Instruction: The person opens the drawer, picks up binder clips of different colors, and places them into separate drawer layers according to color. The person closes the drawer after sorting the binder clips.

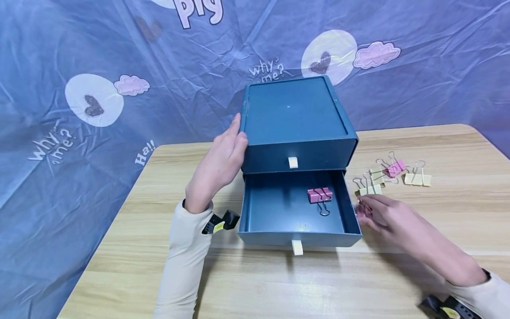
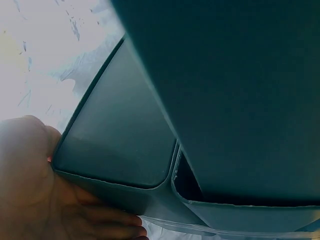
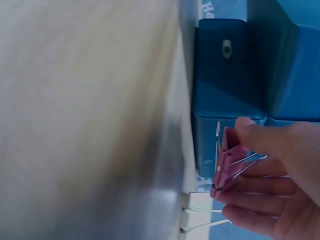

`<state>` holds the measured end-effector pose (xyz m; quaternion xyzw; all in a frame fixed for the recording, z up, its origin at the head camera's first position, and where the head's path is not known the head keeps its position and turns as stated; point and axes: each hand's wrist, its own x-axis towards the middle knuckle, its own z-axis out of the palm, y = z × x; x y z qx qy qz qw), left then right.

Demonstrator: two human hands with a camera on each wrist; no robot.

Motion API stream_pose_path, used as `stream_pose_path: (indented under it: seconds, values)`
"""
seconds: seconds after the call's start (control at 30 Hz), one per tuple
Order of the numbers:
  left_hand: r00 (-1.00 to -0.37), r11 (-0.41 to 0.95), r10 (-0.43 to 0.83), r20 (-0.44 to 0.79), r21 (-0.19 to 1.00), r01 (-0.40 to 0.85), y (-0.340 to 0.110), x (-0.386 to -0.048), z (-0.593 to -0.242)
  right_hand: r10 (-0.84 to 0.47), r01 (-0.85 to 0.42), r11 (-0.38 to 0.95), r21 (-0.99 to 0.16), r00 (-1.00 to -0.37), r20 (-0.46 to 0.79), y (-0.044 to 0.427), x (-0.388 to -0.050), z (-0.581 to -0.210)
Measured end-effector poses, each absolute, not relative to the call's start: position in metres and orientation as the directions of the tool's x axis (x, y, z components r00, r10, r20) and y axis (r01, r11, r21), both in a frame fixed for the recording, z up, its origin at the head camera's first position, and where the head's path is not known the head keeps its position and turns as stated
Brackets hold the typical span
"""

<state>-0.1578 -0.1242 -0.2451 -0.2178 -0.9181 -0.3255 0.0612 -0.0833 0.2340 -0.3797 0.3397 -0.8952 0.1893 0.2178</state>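
Observation:
Against the left side of a blue two-drawer box (image 1: 299, 110), the left hand (image 1: 221, 161) rests with its fingers extended; the left wrist view shows this hand (image 2: 60, 195) along the box's side (image 2: 115, 135). The lower drawer (image 1: 271, 204) is pulled out and holds one pink binder clip (image 1: 320, 195). Just right of that drawer, the right hand (image 1: 402, 226) pinches another pink binder clip (image 1: 364, 212). In the right wrist view the thumb and fingers of the right hand (image 3: 275, 185) are around this pink clip (image 3: 227, 162).
Right of the box lie several yellow binder clips, one at the far right (image 1: 416, 179), and a pink one (image 1: 395, 169). The upper drawer (image 1: 314, 155) is closed. A patterned blue cloth (image 1: 199, 79) hangs behind the wooden table (image 1: 159, 221).

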Motion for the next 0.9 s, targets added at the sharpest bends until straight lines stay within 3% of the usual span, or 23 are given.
stream_pose_path:
  seconds: [0.27,0.77,0.9]
  values:
    - [-0.897,0.69,0.361,0.256,0.573,0.441,-0.124,-0.158,-0.245,-0.454,-0.654,0.728,-0.208,-0.686,0.569,0.241,-0.078,-0.358]
    - [-0.902,0.693,0.35,0.252,0.578,0.431,-0.124,-0.156,-0.244,-0.479,-0.683,0.728,-0.068,-0.576,0.662,0.229,-0.068,-0.321]
    - [-0.905,0.693,0.346,0.249,0.582,0.425,-0.124,-0.156,-0.244,-0.487,-0.714,0.699,-0.04,-0.516,0.705,0.224,-0.069,-0.317]
